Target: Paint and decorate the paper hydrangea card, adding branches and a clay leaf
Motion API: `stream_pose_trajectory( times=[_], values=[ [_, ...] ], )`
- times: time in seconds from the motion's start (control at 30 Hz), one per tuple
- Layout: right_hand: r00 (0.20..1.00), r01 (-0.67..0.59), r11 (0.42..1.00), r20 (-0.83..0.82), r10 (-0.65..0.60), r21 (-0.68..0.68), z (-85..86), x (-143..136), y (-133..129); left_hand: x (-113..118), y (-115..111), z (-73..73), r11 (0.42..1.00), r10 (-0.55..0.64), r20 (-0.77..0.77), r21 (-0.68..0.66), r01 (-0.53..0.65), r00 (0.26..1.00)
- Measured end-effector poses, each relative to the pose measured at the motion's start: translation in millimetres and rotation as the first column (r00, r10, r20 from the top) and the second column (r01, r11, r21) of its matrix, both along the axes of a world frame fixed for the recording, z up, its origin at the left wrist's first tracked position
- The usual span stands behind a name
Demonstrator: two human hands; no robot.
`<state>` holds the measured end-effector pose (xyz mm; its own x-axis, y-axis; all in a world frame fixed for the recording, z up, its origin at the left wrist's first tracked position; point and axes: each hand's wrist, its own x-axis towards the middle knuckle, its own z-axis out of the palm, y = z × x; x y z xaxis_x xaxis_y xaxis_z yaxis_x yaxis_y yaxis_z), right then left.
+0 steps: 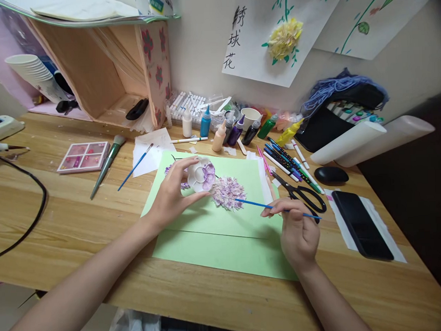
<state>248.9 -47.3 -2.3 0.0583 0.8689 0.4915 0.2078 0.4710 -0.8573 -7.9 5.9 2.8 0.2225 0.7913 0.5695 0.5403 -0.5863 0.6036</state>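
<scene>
My left hand (pixel 173 193) grips a small white paint palette (pixel 197 178) by its edges, tilted up, with purple paint in its wells. Between the fingers of my right hand (pixel 297 225) is a thin blue paintbrush (pixel 260 204). Its tip points left and lies over a pale purple and white paper flower (pixel 228 192); whether it touches, I cannot tell. The flower sits on a light green sheet (pixel 216 255) with a crease across it. A second purple flower (pixel 185 185) is partly hidden behind my left hand and the palette.
Paint bottles (pixel 236 131) stand in a row at the back. Black scissors (pixel 304 196), several pens (pixel 288 158) and a phone (pixel 362 223) lie to the right. Leftward are another blue brush (pixel 135 167), a makeup brush (pixel 107 164), a pink palette box (pixel 83 157) and a black cable (pixel 41 210).
</scene>
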Motion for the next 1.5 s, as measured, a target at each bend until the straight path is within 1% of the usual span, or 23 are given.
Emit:
stream_pose_trajectory(
  times=[0.1,0.2,0.43,0.63,0.87,1.03,1.13,1.2,1.27,1.37,1.43,1.5],
  values=[
    [0.995,-0.022,1.000,0.093,0.023,-0.005,-2.5,0.0,-0.3,-1.5,1.7,1.0,0.999,0.037,0.009,0.007,-0.038,0.999],
    [0.987,-0.034,0.999,0.155,0.036,-0.013,-3.8,-0.6,-0.5,-1.2,1.7,0.9,0.999,0.036,0.015,0.007,-0.036,0.999],
    [0.979,-0.062,0.997,0.190,0.068,-0.040,-7.0,-3.1,0.6,0.4,-0.6,1.6,1.000,0.013,0.031,-0.001,-0.013,0.999],
    [0.973,-0.070,0.995,0.213,0.084,-0.072,-8.3,-6.5,0.9,0.3,-0.8,2.0,1.000,0.021,0.024,-0.007,-0.021,0.999],
    [0.983,-0.051,0.998,0.172,0.057,-0.041,-6.7,-3.5,0.4,0.3,-0.1,1.0,1.000,0.021,0.033,-0.016,-0.020,0.999],
    [0.980,-0.088,0.995,0.177,0.095,-0.045,-8.2,-4.9,0.2,0.4,-0.5,1.8,1.000,0.019,0.041,-0.024,-0.018,0.999],
    [0.982,-0.100,0.995,0.161,0.102,-0.024,-7.2,-6.6,-0.5,0.4,-0.8,2.5,0.999,0.026,0.036,-0.020,-0.026,0.999],
    [0.990,-0.077,0.997,0.122,0.075,0.016,-5.9,-7.2,-1.1,0.2,-0.8,2.4,1.000,0.027,0.030,-0.016,-0.026,0.999],
    [0.998,-0.034,0.998,0.049,0.031,0.056,-4.9,-7.5,-1.8,0.1,-0.7,1.7,1.000,0.021,0.027,-0.017,-0.021,0.999],
    [0.998,0.009,0.997,-0.068,-0.004,0.077,-4.7,-8.2,-2.3,0.9,-1.2,0.5,1.000,0.003,0.026,-0.019,-0.002,1.000],
    [0.996,-0.007,0.998,-0.083,0.012,0.063,-5.4,-8.8,-2.4,2.1,-2.3,0.2,1.000,-0.014,0.020,-0.025,0.014,1.000],
    [0.998,-0.035,0.999,-0.045,0.037,0.037,-6.5,-9.4,-2.4,3.5,-3.9,0.5,0.999,-0.034,0.019,-0.031,0.035,0.999]
  ],
)
